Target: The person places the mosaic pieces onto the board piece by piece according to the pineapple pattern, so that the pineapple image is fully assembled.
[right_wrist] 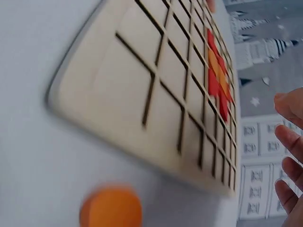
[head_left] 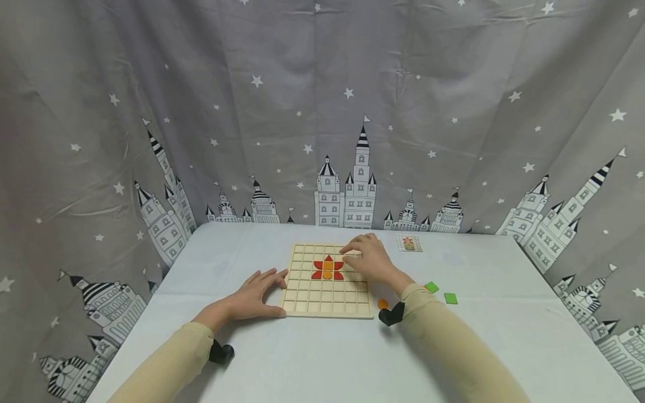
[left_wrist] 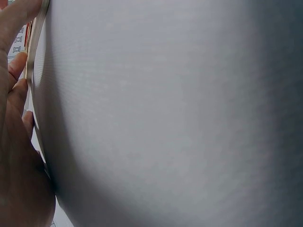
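A wooden grid board (head_left: 314, 296) lies on the white table. Red and orange pieces (head_left: 328, 267) form a small figure in its upper middle cells, with a red triangle on top and an orange circle at the bottom. My left hand (head_left: 254, 296) rests at the board's left side, thumb by the near corner and fingers spread along the edge. Over the board's far right part hovers my right hand (head_left: 372, 258), its fingers loosely bent. Nothing shows between those fingers in the right wrist view, where the fingertips (right_wrist: 286, 137) appear apart from the board.
An orange piece (head_left: 383, 304) lies beside the board's right edge, close to my right wrist. Green squares (head_left: 450, 298) lie farther right, one partly over another orange piece. A picture card (head_left: 409, 243) with a gridded figure is at the back right. A grey castle-print curtain (head_left: 282, 112) hangs behind.
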Demonstrator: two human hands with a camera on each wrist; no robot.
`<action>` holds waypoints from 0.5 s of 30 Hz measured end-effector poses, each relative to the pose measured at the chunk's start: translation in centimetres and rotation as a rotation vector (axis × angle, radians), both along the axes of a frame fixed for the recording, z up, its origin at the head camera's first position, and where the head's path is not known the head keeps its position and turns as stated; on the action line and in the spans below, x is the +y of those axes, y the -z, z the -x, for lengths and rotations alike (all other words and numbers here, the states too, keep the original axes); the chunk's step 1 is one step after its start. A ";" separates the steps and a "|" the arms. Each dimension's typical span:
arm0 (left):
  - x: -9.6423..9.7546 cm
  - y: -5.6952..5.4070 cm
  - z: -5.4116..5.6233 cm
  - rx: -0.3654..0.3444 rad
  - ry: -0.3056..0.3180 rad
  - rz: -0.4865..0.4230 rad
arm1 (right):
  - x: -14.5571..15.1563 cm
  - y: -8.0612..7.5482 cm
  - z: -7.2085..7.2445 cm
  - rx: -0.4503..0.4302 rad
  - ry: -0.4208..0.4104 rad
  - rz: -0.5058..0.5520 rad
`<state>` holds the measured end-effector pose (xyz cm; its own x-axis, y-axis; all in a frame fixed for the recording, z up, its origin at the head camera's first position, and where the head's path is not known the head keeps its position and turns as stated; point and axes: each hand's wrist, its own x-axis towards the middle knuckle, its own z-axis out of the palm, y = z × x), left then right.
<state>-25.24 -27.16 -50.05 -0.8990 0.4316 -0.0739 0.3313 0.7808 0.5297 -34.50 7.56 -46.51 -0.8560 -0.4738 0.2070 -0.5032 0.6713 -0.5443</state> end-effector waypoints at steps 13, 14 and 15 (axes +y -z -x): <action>0.1 0.1 0.0 0.019 0.011 0.002 | 8.1 -0.7 -0.8 0.021 0.101 -0.013; 0.1 0.1 0.1 0.017 0.010 0.004 | 8.6 -0.7 -0.9 0.014 0.109 -0.008; 0.0 0.1 0.1 0.018 0.009 0.006 | 9.2 -0.7 -1.0 0.004 0.117 -0.003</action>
<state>-25.36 -27.12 -50.19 -0.8962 0.4396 -0.0602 0.3481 0.7807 0.5189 -33.48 16.77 -45.79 -0.9046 -0.3712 0.2094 -0.4234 0.7272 -0.5402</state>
